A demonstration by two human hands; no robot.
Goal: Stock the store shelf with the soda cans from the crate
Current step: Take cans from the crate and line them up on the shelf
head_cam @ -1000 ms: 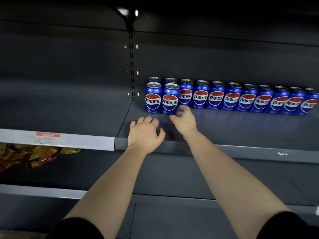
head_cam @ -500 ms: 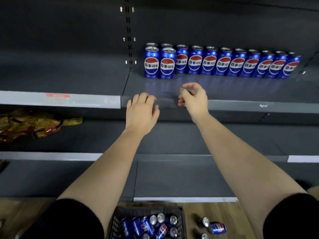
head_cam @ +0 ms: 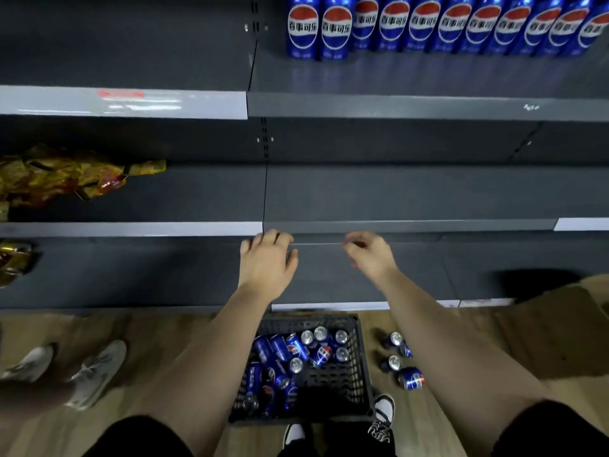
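Left hand and right hand, empty, half-curled, face grey shelves above wooden floor.

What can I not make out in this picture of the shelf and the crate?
Head view, shelf cans: tops cut by the upper edge, row runs off the right edge; uncountable.
Head view, crate: left arm covers its left side; cans there hidden.
Head view, shelf label: blurred, unreadable.

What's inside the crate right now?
Blue soda cans lie jumbled in the crate, mostly toward its left and back. Its right front floor shows bare. The left forearm covers the crate's left edge, so any cans there are hidden.
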